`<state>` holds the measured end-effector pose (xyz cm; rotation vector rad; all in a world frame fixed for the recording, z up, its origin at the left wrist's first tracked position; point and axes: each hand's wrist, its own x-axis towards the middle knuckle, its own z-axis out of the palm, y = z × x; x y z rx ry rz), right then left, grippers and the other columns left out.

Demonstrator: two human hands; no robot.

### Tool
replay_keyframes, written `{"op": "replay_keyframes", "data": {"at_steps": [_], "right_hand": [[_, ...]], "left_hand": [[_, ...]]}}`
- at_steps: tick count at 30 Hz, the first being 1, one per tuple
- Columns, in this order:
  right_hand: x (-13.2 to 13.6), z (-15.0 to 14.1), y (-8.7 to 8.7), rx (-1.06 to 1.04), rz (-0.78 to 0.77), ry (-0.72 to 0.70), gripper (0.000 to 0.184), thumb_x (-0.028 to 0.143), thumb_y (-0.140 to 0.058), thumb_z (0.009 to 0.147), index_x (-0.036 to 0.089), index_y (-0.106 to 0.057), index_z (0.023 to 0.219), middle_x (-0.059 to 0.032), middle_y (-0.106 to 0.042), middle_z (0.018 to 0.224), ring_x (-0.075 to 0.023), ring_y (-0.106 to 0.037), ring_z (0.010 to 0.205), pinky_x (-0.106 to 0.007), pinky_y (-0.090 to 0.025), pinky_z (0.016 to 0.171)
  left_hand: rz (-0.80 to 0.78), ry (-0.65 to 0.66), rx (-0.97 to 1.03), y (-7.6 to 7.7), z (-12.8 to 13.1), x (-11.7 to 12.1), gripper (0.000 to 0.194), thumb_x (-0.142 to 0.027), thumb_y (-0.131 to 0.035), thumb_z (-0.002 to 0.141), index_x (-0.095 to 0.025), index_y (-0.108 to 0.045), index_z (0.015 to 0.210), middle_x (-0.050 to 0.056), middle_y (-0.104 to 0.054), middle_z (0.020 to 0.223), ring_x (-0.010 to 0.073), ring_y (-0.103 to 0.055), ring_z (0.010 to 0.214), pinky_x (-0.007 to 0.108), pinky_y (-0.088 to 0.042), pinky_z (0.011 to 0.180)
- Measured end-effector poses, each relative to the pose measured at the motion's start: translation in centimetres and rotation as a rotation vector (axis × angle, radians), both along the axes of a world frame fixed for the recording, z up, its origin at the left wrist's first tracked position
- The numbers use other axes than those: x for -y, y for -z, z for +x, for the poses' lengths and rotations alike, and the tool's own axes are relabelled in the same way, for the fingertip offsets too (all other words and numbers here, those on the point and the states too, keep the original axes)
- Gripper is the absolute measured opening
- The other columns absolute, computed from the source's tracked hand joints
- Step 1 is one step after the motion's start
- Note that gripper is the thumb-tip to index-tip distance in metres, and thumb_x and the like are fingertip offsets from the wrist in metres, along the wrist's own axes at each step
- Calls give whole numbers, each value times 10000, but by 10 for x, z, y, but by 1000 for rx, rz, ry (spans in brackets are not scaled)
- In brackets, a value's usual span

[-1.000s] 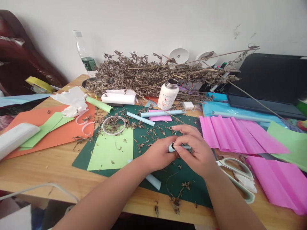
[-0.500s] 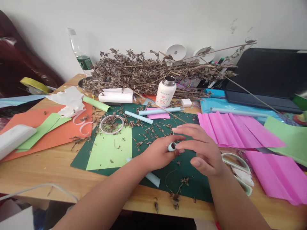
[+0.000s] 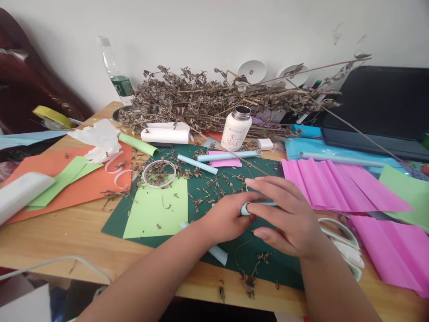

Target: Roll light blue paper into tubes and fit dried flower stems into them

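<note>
My left hand [image 3: 228,214] is closed round a light blue paper tube [image 3: 246,209], whose rolled end pokes out between thumb and forefinger. Beside it my right hand [image 3: 284,214] has its fingers spread, and one fingertip reaches the tube's end. Both hands are over a green cutting mat [image 3: 214,183] strewn with dry leaf bits. Under my left forearm lies another blue paper tube [image 3: 218,255], partly hidden. Farther back rest a thin blue tube [image 3: 197,164] and a longer blue tube [image 3: 229,155]. A tape ring [image 3: 159,173] sits on a light green sheet [image 3: 154,210].
Dried branches [image 3: 201,98] are heaped along the wall behind an uncapped white bottle [image 3: 236,127]. Pink crepe paper [image 3: 338,183] and scissors [image 3: 340,232] lie at right. Orange paper [image 3: 80,192] and a white box-like object [image 3: 23,197] are at left.
My right hand has moved in closer to the tube's end, and the tube has turned slightly in my left hand. The view has shifted a little to the left.
</note>
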<state>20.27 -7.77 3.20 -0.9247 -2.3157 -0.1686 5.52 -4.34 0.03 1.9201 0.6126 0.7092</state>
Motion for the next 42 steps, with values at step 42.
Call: {"op": "replay_keyframes", "data": {"at_steps": [42], "right_hand": [[8,-13,-11,0,-125,33,159,242,-486,746,187,-590,639,-18,-622,1037,-247,-490,981,-445,-412,790]], "left_hand": [[80,126,83,3,1,1,175,-123,-436,718,-160,-557,838,46,-616,872,180,-555,853,281,-441,714]]}}
